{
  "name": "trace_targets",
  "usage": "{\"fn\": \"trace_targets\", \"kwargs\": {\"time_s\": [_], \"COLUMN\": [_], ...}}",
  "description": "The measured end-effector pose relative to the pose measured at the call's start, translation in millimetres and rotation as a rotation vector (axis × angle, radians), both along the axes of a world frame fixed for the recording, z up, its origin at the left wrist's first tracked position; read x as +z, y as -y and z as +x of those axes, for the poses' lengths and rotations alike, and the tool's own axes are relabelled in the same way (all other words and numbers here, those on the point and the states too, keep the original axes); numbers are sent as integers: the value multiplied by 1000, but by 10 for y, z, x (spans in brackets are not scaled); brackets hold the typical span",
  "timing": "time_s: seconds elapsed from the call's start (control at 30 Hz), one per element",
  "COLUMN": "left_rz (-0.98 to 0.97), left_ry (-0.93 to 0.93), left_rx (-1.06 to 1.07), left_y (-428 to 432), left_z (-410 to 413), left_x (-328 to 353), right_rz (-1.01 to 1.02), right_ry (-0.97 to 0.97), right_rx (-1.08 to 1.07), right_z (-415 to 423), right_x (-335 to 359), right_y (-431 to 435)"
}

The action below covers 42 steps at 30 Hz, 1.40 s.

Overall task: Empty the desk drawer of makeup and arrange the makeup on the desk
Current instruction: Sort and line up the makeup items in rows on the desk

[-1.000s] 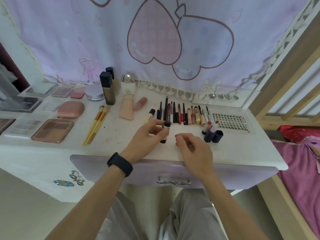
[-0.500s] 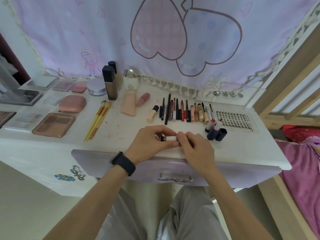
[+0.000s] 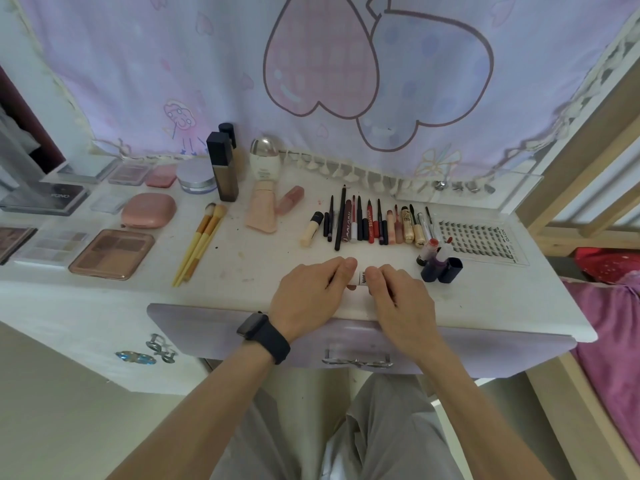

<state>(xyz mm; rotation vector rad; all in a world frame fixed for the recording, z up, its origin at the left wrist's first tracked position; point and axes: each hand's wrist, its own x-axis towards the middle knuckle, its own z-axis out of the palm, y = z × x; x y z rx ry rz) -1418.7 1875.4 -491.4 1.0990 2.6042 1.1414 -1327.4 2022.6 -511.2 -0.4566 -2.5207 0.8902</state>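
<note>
Near the front edge of the white desk [image 3: 242, 261], both hands grip one small white makeup tube [image 3: 361, 278] with dark lettering. My left hand [image 3: 310, 299] holds its left end and my right hand [image 3: 394, 299] its right end, so most of the tube is hidden. Behind the hands lies a row of pencils, liners and lip tubes [image 3: 370, 225]. Dark capped lip bottles [image 3: 441, 265] stand to the right. The lilac drawer [image 3: 207, 327] below the hands is closed.
Two yellow brushes [image 3: 201, 244], a brown palette [image 3: 112, 253], a pink compact [image 3: 148, 210] and further palettes fill the left side. Tall bottles [image 3: 223, 168] stand at the back by the curtain. A lash tray [image 3: 479, 240] lies right. A wooden bed frame [image 3: 568, 188] borders the desk.
My left hand first held a dark-capped tube alone while the right hand hovered. The hands then came together, and both now grip the white tube closer together, covering more of it.
</note>
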Motion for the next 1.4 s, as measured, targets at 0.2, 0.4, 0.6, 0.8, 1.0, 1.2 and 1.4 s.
{"fn": "trace_targets", "kwargs": {"time_s": [0.2,0.4,0.6,0.8,1.0,1.2,1.4], "left_rz": [-22,1,15,63,51,66,71], "left_ry": [-2,10,96,154,197,193,202], "left_rx": [10,17,22,16,26,34,39], "left_y": [-18,-11,-16,1,-9,-5,-9], "left_z": [-10,-14,-15,-34,-36,-39,-16], "left_x": [-9,-45,-28,-47,-2,-25,36], "right_rz": [-200,-190,-389,-327,-438,-307,-321], "right_ry": [6,24,-41,41,-32,-14,-110], "right_rx": [39,38,129,121,157,125,134], "right_z": [55,43,146,111,150,132,159], "right_x": [53,107,156,167,187,132,114], "right_y": [-34,-2,-100,-66,-128,-74,-79]}}
